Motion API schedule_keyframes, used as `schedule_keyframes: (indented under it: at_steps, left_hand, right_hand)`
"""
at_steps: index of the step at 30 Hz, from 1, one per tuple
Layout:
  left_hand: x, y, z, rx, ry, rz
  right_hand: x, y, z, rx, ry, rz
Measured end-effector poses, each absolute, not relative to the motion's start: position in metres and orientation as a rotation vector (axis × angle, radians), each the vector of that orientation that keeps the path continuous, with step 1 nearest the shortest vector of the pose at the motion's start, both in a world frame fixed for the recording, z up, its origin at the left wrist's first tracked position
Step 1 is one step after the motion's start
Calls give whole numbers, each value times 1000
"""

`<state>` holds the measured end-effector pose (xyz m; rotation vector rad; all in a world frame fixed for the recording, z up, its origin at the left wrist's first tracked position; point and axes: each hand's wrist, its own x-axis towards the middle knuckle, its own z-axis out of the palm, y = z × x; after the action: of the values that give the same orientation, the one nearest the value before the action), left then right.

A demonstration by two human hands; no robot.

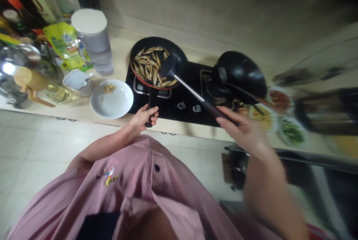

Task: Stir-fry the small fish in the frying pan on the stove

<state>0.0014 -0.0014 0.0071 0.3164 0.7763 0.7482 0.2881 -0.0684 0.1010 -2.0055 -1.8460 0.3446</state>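
My left hand (144, 117) is closed around the black handle of a frying pan (179, 51), which sits over the left burner of the stove. Several small browned fish (149, 65) lie in the pan, mostly on its left side. In my right hand (243, 128) is the dark grip of a spatula (190, 89) with a metal shaft. Its black blade rests among the fish at the right of the heap. Left of the pan handle stands a white plate (112, 104) with a little chopped yellowish food on it.
A black wok (243, 72) sits at the right of the stove (173, 111). Beyond it are plates of green pieces (292, 131), yellow food (263, 119) and reddish food (279, 98). A water jug (96, 46), an oil bottle (57, 92) and a yellow-green pouch (65, 42) crowd the left counter.
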Motion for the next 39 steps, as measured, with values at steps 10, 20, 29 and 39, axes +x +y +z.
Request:
schedule_keyframes:
  at_steps: [10,20,29,39]
  left_hand:
    - [1,-1,5,302,770,738]
    - [2,-1,3,310,774,736]
    - [1,-1,4,318,766,743]
    - [1,-2,4,317,767,749]
  right_hand:
    - [298,-72,105,-2004,-1874,128]
    - [299,-75,101,-2006,-1800,413]
    - [295,-59,99,-2066,-1724,441]
    - [299,-61,95,-2125,-1645,460]
